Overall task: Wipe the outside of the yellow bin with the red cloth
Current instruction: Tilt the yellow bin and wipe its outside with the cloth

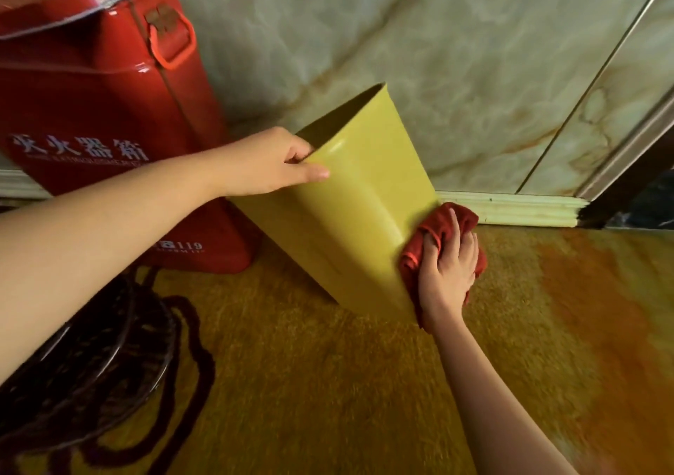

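The yellow bin point(350, 212) stands tilted on the floor in the head view, its open top leaning toward the upper left. My left hand point(277, 163) grips the bin's rim, fingers inside the opening and thumb on the outer wall. My right hand point(446, 274) presses the bunched red cloth point(443, 232) flat against the bin's lower right side, near its bottom edge. Part of the cloth is hidden under my palm.
A tall red metal box point(91, 110) with a handle and white lettering stands right behind the bin on the left. A marble wall point(437, 55) with a skirting board point(510, 208) runs behind. A dark round wicker stool point(84, 358) is at lower left. Glossy amber floor point(547, 328) spreads to the right.
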Demonstrator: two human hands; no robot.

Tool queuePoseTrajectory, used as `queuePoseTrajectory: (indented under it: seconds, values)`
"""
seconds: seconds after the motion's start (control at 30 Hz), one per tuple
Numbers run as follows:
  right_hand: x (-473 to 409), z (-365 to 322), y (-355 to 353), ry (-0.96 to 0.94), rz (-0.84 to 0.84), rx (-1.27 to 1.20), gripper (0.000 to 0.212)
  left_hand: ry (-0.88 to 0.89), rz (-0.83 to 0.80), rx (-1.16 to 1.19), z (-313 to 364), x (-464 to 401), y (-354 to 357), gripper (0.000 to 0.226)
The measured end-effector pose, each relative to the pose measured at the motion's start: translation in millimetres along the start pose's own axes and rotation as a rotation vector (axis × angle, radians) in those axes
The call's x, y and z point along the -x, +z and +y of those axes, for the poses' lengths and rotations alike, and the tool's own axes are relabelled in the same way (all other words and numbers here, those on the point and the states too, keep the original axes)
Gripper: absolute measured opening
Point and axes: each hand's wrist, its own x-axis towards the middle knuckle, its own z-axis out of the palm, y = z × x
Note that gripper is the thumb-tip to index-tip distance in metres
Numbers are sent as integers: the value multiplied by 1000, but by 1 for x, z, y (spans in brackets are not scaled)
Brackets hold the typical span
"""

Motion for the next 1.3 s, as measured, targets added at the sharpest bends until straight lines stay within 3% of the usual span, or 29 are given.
queuePoseTrajectory:
  seconds: [0.1, 0.2, 0.33, 0.43, 0.5, 0.6, 0.77, 0.87, 0.93, 1.03, 1.17, 1.3]
  values:
    - [7, -12, 4, -78, -50, 42, 77, 1, 127, -119, -3, 1, 0, 43]
    - [20, -40, 12, -308, -62, 82, 69, 35, 109, -137, 13, -3, 1, 47]
    - [27, -67, 15, -523, 75, 101, 67, 111, 119, -68, 50, -26, 0, 49]
    - [20, -50, 14, -458, 107, 52, 67, 66, -127, 83, 46, -28, -2, 30]
    - [12, -39, 14, -395, 79, 19, 67, 28, -265, 0, 23, -16, -4, 16]
    - [3, -36, 14, -373, 58, 5, 67, -24, -246, -157, -23, 8, -14, 11]
    - [18, -57, 27, -361, 120, 160, 73, -53, -221, 55, -36, 19, -19, 18]
    - [35, -88, 49, -540, 33, 316, 84, -16, -236, 44, -16, 8, -7, 17]
    - [37, -97, 55, -593, -54, 261, 80, -43, -220, 94, -10, 3, -4, 21]
    - [28, -97, 58, -547, 29, 169, 64, -66, -263, 161, -7, 5, -5, 26]
    - [11, -71, 64, -482, 120, 190, 64, -32, -357, 125, -7, 14, -4, 43]
    - [17, -9, 69, -119, 34, 2, 62, -59, -349, 159, -18, 19, -3, 43]
